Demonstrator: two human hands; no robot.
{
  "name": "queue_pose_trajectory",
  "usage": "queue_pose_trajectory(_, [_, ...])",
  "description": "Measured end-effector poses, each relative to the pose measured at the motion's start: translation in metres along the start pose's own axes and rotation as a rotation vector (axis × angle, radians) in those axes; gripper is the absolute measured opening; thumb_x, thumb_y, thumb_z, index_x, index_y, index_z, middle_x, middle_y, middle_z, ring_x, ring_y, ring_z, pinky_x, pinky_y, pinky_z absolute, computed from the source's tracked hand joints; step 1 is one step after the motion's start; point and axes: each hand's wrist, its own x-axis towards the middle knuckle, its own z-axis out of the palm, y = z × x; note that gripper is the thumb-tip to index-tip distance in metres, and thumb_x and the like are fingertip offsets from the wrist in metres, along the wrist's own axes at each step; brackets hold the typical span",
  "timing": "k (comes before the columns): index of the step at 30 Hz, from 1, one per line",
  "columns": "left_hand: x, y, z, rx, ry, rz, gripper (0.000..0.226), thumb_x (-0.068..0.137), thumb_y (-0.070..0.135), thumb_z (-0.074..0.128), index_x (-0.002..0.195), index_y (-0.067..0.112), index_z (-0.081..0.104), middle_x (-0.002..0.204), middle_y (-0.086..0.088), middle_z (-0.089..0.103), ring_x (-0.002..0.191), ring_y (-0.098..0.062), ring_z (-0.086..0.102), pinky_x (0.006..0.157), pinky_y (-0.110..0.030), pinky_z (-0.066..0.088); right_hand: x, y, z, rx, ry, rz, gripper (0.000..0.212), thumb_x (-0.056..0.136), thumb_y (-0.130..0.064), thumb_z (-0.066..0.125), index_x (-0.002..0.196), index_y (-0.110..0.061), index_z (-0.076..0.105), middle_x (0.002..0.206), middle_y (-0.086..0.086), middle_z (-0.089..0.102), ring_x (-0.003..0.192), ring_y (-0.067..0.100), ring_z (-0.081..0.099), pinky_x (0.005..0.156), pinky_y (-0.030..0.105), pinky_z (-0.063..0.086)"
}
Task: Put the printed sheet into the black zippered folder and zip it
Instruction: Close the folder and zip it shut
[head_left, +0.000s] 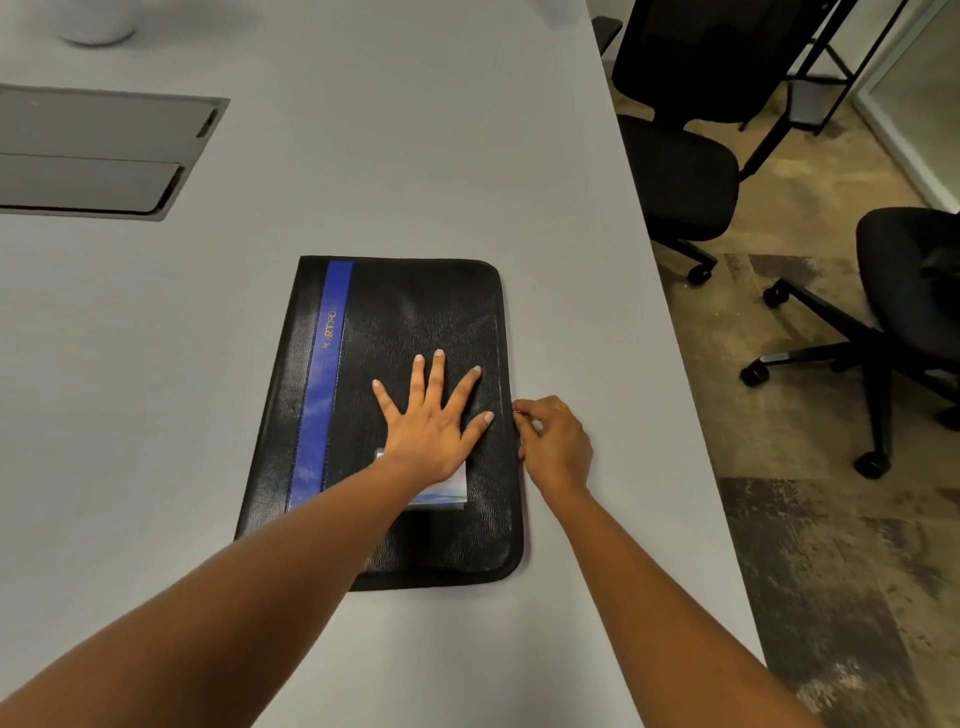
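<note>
The black zippered folder (415, 312) lies closed and flat on the grey table, a blue stripe running down its left side. My left hand (431, 415) presses flat on its cover with fingers spread. Partly under that wrist, a small card shows in a window on the cover (447, 491). My right hand (553, 441) sits at the folder's right edge, about halfway along, fingers curled and pinching the small zipper pull (517, 413). No printed sheet is visible outside the folder.
The grey table (363, 156) ends close to the right of the folder. A recessed cable hatch (98, 150) is set in the table at far left, a white object (98, 26) beyond it. Two black office chairs (680, 171) stand on the floor to the right.
</note>
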Motion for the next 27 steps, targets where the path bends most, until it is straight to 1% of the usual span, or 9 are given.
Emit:
queue_pose_trajectory(3, [0.001,-0.001,-0.001,0.018,-0.016,0.001,0.062,0.089,0.064,0.012,0.143,0.044,-0.01,0.157,-0.003,-0.017,0.143,-0.026,-0.02,0.103,-0.068,-0.012,0.001,-0.003,-0.001,-0.006,-0.007,0.026,0.016,0.09,-0.023,0.055,0.099,-0.024,0.069,0.098,-0.005,0.064,0.054,0.01,0.057,0.062,0.021,0.039])
queue_pose_trajectory(6, [-0.001,0.0,-0.001,0.028,-0.015,0.008,0.062,0.089,0.064,0.012,0.144,0.043,-0.009,0.157,-0.003,-0.016,0.143,-0.026,-0.019,0.104,-0.069,-0.011,0.003,-0.007,-0.002,-0.015,-0.013,0.055,0.016,0.089,-0.024,0.056,0.098,-0.025,0.069,0.1,-0.004,0.064,0.071,0.019,0.066,0.069,0.026,0.045])
queue_pose_trajectory(9, [-0.003,0.0,0.0,0.023,-0.005,0.009,0.062,0.089,0.063,0.012,0.144,0.043,-0.009,0.157,-0.003,-0.015,0.143,-0.026,-0.019,0.104,-0.067,-0.011,0.006,-0.01,-0.001,-0.027,0.011,0.091,0.016,0.089,-0.026,0.056,0.099,-0.027,0.069,0.104,-0.004,0.064,0.086,0.019,0.064,0.07,0.025,0.041])
queue_pose_trajectory(11, [-0.003,0.0,0.0,0.021,0.0,0.007,0.062,0.089,0.063,0.012,0.144,0.043,-0.009,0.157,-0.003,-0.015,0.143,-0.026,-0.019,0.105,-0.067,-0.012,0.008,-0.012,0.001,-0.035,0.025,0.106,0.017,0.089,-0.026,0.056,0.1,-0.028,0.069,0.106,-0.004,0.063,0.092,0.018,0.062,0.069,0.024,0.039])
queue_pose_trajectory(16, [-0.003,0.0,0.001,0.022,0.006,0.003,0.062,0.089,0.064,0.012,0.144,0.043,-0.009,0.157,-0.002,-0.015,0.143,-0.025,-0.018,0.105,-0.067,-0.011,0.015,-0.017,0.004,-0.019,0.057,0.148,0.017,0.089,-0.027,0.056,0.1,-0.027,0.07,0.108,-0.003,0.063,0.095,0.018,0.06,0.069,0.023,0.036])
queue_pose_trajectory(23, [-0.004,0.0,0.001,0.019,0.019,0.005,0.062,0.089,0.063,0.014,0.144,0.043,-0.006,0.157,-0.002,-0.014,0.144,-0.025,-0.017,0.105,-0.066,-0.01,0.031,-0.024,0.007,0.001,0.091,0.163,0.015,0.088,-0.027,0.058,0.097,-0.026,0.07,0.105,-0.003,0.065,0.094,0.019,0.061,0.069,0.023,0.037])
queue_pose_trajectory(27, [-0.006,0.001,0.001,0.031,0.022,0.003,0.062,0.09,0.063,0.016,0.144,0.043,-0.006,0.157,-0.002,-0.014,0.144,-0.025,-0.016,0.106,-0.067,-0.01,0.042,-0.031,0.009,0.04,0.129,0.212,0.015,0.088,-0.027,0.058,0.096,-0.025,0.07,0.105,-0.002,0.066,0.095,0.02,0.062,0.071,0.024,0.038])
